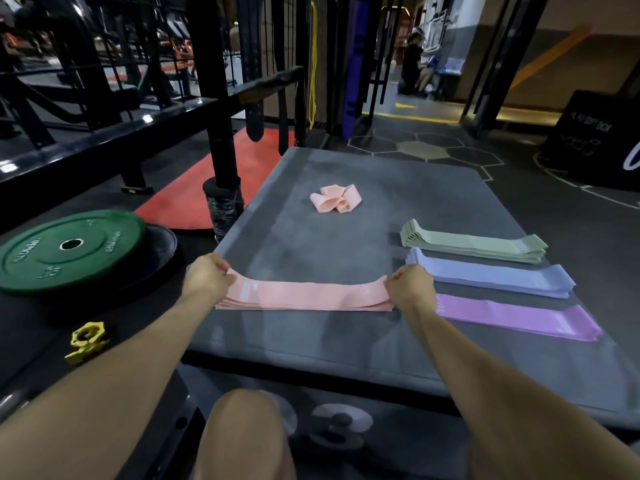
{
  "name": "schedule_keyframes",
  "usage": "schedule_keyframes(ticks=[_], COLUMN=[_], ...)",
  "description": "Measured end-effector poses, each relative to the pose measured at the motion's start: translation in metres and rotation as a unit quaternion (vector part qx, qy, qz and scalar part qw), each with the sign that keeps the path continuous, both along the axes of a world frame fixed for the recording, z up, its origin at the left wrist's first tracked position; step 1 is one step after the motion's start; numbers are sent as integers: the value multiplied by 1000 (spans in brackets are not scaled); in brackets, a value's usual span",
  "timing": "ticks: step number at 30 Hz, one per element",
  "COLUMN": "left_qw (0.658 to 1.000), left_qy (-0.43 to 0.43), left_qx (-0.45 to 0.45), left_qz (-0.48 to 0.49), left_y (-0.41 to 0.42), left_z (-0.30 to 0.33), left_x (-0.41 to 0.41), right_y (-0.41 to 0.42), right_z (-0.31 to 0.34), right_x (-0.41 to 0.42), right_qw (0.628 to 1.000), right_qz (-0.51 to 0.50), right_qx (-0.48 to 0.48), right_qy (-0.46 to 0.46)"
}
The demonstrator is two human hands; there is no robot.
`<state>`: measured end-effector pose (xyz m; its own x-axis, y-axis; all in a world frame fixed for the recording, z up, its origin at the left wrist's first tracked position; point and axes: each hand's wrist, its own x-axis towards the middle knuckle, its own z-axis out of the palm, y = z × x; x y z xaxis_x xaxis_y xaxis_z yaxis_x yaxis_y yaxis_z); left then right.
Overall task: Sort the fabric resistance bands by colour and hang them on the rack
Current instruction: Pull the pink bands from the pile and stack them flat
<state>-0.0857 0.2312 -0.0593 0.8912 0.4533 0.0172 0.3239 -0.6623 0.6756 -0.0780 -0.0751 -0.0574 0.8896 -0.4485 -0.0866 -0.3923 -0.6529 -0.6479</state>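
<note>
At the near edge of the grey mat [346,341], a flat stack of pink bands [304,296] lies with its top band pinched at either end by the left hand [207,277] and right hand [410,285]. Right of it sit purple bands [519,318], blue bands [491,277] and green bands [474,245]; a loose pink heap [335,199] lies farther back.

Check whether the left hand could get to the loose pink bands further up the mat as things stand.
Probably yes, once it lets go. The left hand grips an end of the pink stack; bare mat lies between it and the loose pink bands, though they look like a forward stretch.
</note>
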Motion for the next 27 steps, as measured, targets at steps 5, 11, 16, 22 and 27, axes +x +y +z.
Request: schedule_keyframes(ticks=[5, 11, 16, 22, 27], left_qw=[1000, 1000, 999, 972, 903], left_qy=[-18, -15, -11, -75, 17], left_qx=[-4, 5, 27, 146, 219], left_qz=[-13, -22, -16, -170, -370], left_y=[3, 4, 6, 4, -13], left_z=[-5, -8, -10, -5, 1], left_x=[-2, -3, -3, -1, 4], right_y=[4, 6, 5, 22, 63], right_z=[-4, -8, -10, 0, 6], right_x=[2, 3, 2, 6, 9], right_qw=[999, 997, 996, 949, 890], right_qz=[4, 16, 29, 191, 413], right_qx=[-41, -71, -89, -232, -195], right_qy=[10, 5, -2, -90, 5])
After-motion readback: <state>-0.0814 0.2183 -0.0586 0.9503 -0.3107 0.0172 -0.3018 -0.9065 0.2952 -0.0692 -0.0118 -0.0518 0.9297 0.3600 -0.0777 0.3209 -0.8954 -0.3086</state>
